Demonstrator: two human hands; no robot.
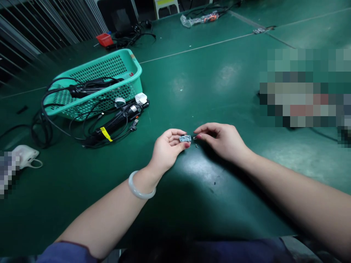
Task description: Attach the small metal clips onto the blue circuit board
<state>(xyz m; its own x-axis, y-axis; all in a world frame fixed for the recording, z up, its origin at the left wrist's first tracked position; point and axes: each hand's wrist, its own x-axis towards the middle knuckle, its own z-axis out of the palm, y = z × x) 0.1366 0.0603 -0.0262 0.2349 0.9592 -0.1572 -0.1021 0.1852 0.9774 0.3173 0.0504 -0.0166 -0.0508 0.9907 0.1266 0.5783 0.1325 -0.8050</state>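
Observation:
Between the thumb and fingers of my left hand [168,148] is a small grey-blue block [185,138] with fine detail on its upper face. My right hand [222,138] pinches a tiny light-coloured metal piece [195,138] just to the right of the block, with a narrow gap between them. Another tiny piece [196,146] lies on the green table [170,204] below my right fingertips. A pale bangle [137,190] circles my left wrist.
At the left stands a turquoise basket [137,78] with a black tool and cables; another black tool [117,122] with a yellow tag lies before it. A red box [104,39] sits farther back. Plastic-wrapped tools [203,19] lie at the far edge. Blurred objects [298,95] are at right.

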